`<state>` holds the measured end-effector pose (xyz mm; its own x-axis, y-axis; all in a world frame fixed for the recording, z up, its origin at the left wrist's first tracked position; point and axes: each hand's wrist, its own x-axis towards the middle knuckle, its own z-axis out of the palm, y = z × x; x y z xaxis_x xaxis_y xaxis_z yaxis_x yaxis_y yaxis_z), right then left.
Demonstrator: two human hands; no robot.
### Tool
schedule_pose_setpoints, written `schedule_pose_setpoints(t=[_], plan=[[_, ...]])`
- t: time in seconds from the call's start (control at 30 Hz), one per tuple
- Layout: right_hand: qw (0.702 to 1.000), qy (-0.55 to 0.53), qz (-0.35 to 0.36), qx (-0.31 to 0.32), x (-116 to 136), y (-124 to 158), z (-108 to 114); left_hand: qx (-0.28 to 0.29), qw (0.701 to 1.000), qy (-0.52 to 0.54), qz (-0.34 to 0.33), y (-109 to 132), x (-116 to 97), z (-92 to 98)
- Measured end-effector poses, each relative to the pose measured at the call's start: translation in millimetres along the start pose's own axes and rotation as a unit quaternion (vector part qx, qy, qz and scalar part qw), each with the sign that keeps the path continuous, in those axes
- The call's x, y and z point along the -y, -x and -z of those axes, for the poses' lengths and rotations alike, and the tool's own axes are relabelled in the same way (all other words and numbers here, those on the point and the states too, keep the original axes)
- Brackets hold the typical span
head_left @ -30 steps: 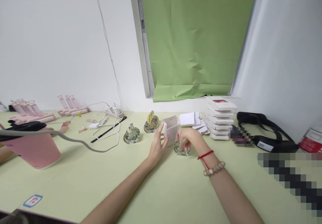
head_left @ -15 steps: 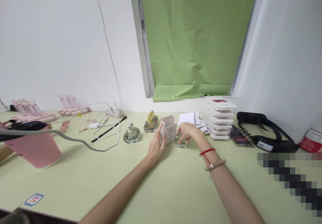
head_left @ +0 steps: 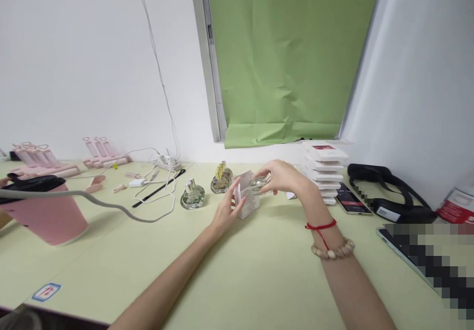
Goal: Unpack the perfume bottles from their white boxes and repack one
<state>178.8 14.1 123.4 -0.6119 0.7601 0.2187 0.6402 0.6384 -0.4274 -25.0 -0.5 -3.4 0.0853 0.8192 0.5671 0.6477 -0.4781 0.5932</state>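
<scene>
My left hand [head_left: 226,206] steadies a small whitish carton [head_left: 250,204] on the table, its thumb in front and its fingers at the left side. The carton's top is open, with a flap standing up at the back. Above that opening, my right hand [head_left: 281,176] grips a clear glass perfume bottle [head_left: 258,184], which is tilted on its side, its base toward the carton. How far the bottle reaches into the carton I cannot tell. To the left stand more perfume bottles [head_left: 192,197] with silver caps, and behind them a row with gold caps [head_left: 220,179].
Several white boxes [head_left: 323,172] are stacked at the right, beside a phone [head_left: 351,200] and a black strap [head_left: 392,191]. A pink cup [head_left: 55,216] with a dark lid, a grey cable [head_left: 122,210] and white cords with a power strip [head_left: 166,164] are at the left.
My right hand has lifted the perfume bottle from the table, tipped it and brought it left over the carton. The left hand still holds the carton in about the same place.
</scene>
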Motion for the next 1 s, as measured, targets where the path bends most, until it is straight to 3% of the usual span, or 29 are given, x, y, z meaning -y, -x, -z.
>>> schedule_pose_setpoints(t=[0.13,0.4,0.63,0.8,1.0], plan=[[0.991,0.023,0.080,-0.102,7,-2,-2,0.043,0.998,0.004,-0.045,1,4,-1.6],[0.975,0.074,0.125,-0.170,11,-6,-7,0.058,0.997,0.018,-0.056,0,5,1.4],[0.978,0.097,0.111,-0.150,6,-6,-8,0.073,0.993,-0.031,-0.090,-2,4,6.9],[0.983,0.088,0.090,-0.137,3,-10,-11,0.078,0.993,-0.071,-0.060,0,10,3.3],[0.986,0.068,0.089,-0.126,3,-9,-10,0.018,0.995,-0.033,-0.094,-1,19,-1.3]])
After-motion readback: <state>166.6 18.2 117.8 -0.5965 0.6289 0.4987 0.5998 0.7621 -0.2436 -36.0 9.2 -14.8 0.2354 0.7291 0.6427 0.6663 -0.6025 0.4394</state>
